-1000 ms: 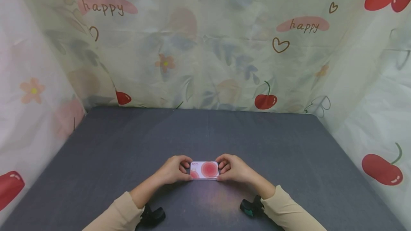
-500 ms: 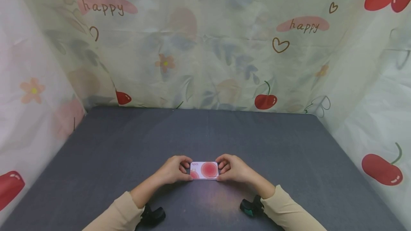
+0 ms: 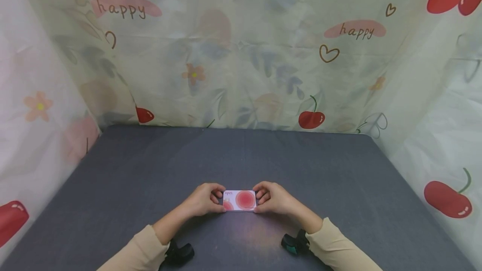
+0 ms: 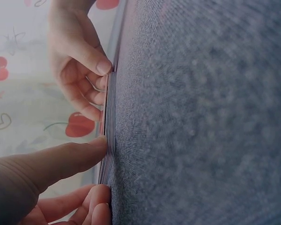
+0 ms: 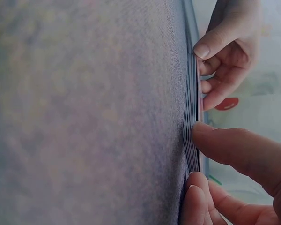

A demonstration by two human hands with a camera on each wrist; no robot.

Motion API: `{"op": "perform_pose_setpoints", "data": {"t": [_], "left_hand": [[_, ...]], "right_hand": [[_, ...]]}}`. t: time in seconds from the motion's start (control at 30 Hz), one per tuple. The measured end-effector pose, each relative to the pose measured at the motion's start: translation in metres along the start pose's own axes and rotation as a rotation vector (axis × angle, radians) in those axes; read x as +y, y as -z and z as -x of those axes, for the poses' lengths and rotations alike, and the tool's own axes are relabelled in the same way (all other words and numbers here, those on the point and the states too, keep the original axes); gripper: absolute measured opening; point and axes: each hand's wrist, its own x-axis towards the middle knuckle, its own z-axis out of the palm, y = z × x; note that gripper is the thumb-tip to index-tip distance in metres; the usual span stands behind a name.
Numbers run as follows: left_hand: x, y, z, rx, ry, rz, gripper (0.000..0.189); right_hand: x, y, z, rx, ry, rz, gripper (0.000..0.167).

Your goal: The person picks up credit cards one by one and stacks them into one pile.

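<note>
A small stack of thin cards [image 3: 239, 200] lies flat on the table, its top face pale pink with a large red circle and small lettering at the upper left. Seen edge-on in the left wrist view, the stack [image 4: 111, 103] shows several thin layers. My left hand [image 3: 206, 199] grips its left end, thumb at the near edge and fingers at the far side. On the opposite end my right hand [image 3: 275, 198] does the same. In the right wrist view the right thumb [image 5: 215, 140] presses against the layered edge [image 5: 191, 108].
A dark grey cloth covers the table [image 3: 241, 158]. White curtains [image 3: 244, 53] printed with cherries, flowers and "happy" stand behind it and along both sides. Black straps with devices [image 3: 180, 254] sit at both wrists, below beige sleeves [image 3: 132, 250].
</note>
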Motion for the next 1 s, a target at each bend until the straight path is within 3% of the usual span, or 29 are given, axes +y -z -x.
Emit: {"op": "perform_pose_setpoints", "data": {"t": [1.0], "left_hand": [[0.0027, -0.0017, -0.0009, 0.01, 0.033, -0.006, 0.05]], "right_hand": [[-0.0004, 0.0003, 0.0002, -0.004, -0.003, -0.006, 0.052]]}}
